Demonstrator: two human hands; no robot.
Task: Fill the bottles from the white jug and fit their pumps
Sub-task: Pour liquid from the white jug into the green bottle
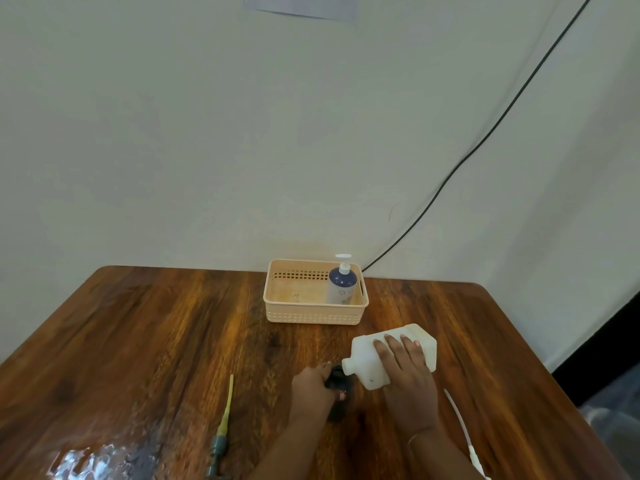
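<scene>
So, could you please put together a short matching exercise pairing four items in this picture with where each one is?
Items:
1. white jug
2. blue pump bottle
3. yellow-tubed pump
4. dark bottle

Places:
A. standing in the peach basket
B. lying loose on the table, left of both hands
C. tipped sideways under the right hand
D. held in the left hand, at the jug's spout

Pairs: 1-C, 2-A, 3-B, 4-D

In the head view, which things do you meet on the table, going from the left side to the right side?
Grey pump with yellow tube → left hand on the dark bottle → white jug under the right hand → white pump tube.
</scene>
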